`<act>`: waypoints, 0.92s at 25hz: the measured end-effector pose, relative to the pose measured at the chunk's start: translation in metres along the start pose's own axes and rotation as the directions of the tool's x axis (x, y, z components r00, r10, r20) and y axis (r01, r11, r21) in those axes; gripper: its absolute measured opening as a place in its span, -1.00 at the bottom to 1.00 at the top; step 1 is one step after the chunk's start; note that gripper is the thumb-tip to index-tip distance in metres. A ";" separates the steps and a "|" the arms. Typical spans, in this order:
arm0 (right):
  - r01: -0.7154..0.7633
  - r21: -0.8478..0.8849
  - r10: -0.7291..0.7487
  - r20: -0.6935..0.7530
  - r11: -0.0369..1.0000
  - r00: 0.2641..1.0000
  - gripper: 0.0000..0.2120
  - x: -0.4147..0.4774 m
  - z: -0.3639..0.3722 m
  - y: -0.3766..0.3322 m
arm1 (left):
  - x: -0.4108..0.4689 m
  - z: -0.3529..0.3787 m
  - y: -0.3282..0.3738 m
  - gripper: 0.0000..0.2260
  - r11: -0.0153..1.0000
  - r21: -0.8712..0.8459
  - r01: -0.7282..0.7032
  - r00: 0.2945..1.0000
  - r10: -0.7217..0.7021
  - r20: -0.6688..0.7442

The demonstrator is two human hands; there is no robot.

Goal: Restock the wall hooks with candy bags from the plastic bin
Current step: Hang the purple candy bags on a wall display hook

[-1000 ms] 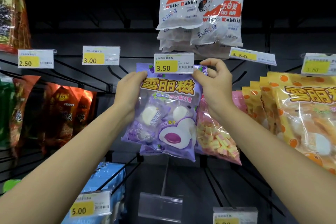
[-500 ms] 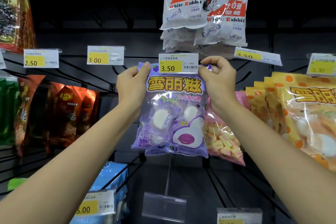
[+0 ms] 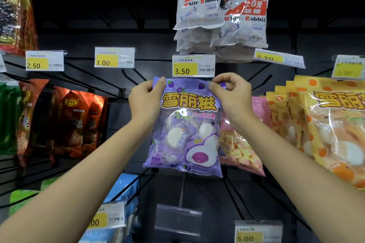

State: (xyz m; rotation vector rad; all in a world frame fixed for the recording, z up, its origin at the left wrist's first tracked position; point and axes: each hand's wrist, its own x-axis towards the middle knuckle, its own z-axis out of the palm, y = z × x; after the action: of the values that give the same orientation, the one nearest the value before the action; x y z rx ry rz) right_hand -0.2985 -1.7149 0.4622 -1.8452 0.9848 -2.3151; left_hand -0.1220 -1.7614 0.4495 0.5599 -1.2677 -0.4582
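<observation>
A purple marshmallow candy bag (image 3: 185, 130) hangs upright in front of the dark wall, just below the 3.50 price tag (image 3: 193, 65). My left hand (image 3: 145, 100) pinches its top left corner. My right hand (image 3: 232, 95) pinches its top right corner with thumb and curled fingers. The whole top edge of the bag shows under the tag. The hook itself is hidden behind the tag and bag. The plastic bin is out of view.
White Rabbit bags (image 3: 221, 12) hang above. A pink bag (image 3: 243, 148) and orange bags (image 3: 327, 124) hang right; red bags (image 3: 75, 122) left. Blue packs (image 3: 122, 193) and an empty clear tag holder (image 3: 177, 221) sit below. Bare black hooks stick out.
The purple bag has come down from behind the 3.50 tag, so its top edge now shows below it. Both hands moved down with it, still holding the top corners.
</observation>
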 end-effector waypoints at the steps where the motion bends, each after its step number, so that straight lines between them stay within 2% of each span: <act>1: 0.018 -0.016 -0.018 0.001 1.000 1.000 -0.83 -0.002 -0.001 0.002 | -0.002 -0.001 -0.002 -0.51 0.999 0.027 -0.024 1.000 0.025 -0.017; 5: 0.083 0.021 -0.084 0.021 0.996 0.996 -0.89 -0.008 -0.005 -0.001 | -0.006 -0.008 -0.003 -0.49 0.996 -0.004 -0.091 0.995 0.091 -0.039; 11: 0.028 0.220 -0.034 0.025 0.975 0.999 -0.84 0.002 -0.004 -0.013 | 0.001 -0.008 0.008 -0.50 0.986 -0.051 -0.157 0.987 0.158 0.013; 16: -0.003 0.260 -0.005 0.029 0.965 1.000 -0.85 0.012 -0.001 -0.017 | 0.009 -0.012 0.014 -0.85 0.986 -0.090 -0.143 0.986 0.150 0.076; 23: -0.075 0.257 0.077 0.001 0.964 0.997 -0.80 0.016 0.007 -0.014 | 0.017 -0.005 0.014 -0.83 0.990 -0.124 -0.062 0.996 0.069 0.054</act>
State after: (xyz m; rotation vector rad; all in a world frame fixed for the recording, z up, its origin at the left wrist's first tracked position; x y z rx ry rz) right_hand -0.2923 -1.7129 0.4841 -1.6682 0.7021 -2.2819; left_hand -0.1129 -1.7602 0.4707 0.4025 -1.3000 -0.4963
